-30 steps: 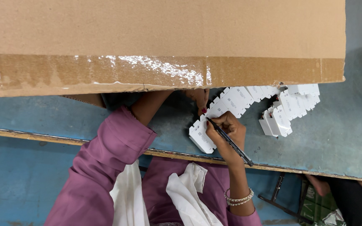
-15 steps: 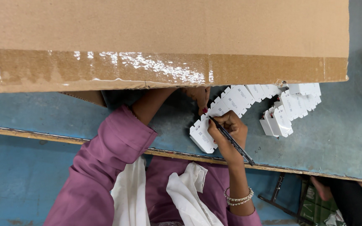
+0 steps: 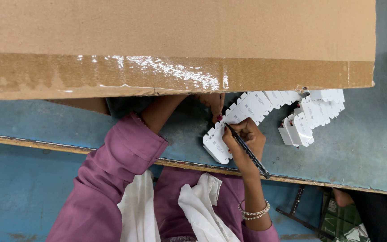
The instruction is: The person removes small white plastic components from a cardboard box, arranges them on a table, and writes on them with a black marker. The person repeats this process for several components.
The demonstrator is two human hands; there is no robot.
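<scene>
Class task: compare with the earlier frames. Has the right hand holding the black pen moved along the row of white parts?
No. The right hand keeps the black pen at the same white part, just above the table edge.

A cardboard box (image 3: pixel 175 45) lies on the table (image 3: pixel 359 152), overhanging a curved row of plastic parts (image 3: pixel 256 107) beneath its edge.

Bright even light, tape (image 3: pixel 157 71) glare, sharp

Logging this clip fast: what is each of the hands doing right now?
Left hand: mostly hidden under the cardboard box; fingertips rest on the white parts.
Right hand: closed around a black pen.
</scene>
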